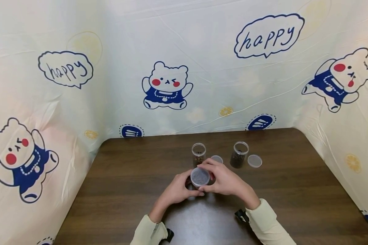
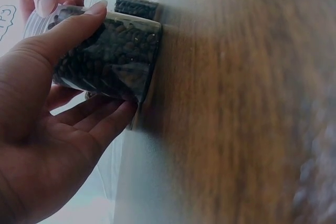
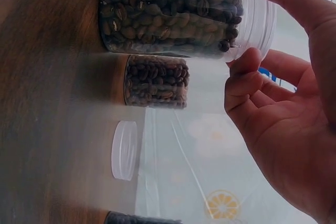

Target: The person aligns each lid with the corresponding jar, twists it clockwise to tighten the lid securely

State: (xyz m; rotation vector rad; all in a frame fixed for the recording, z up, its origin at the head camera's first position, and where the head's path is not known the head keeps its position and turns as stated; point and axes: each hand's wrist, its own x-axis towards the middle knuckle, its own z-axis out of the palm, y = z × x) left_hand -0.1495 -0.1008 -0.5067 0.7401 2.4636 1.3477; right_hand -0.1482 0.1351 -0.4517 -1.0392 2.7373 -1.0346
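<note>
A clear jar of dark coffee beans (image 2: 118, 56) stands on the table between both hands, with a translucent lid (image 1: 200, 176) on its top. My left hand (image 1: 178, 189) grips the jar's body, thumb on one side and fingers round the other. The right hand (image 1: 225, 178) pinches the lid's rim between thumb and fingers. In the right wrist view the jar (image 3: 170, 17) shows its beans through the wall, and the lid (image 3: 258, 22) sits at its mouth. Whether the lid is fully seated I cannot tell.
Just behind stands an uncovered jar of brown beans (image 1: 198, 150), its loose lid (image 1: 216, 158) partly hidden by the right hand. Farther right is another uncovered jar with dark contents (image 1: 239, 157), with a loose lid (image 1: 255, 161) beside it. A printed curtain (image 1: 208, 78) surrounds the wooden table (image 1: 125, 180).
</note>
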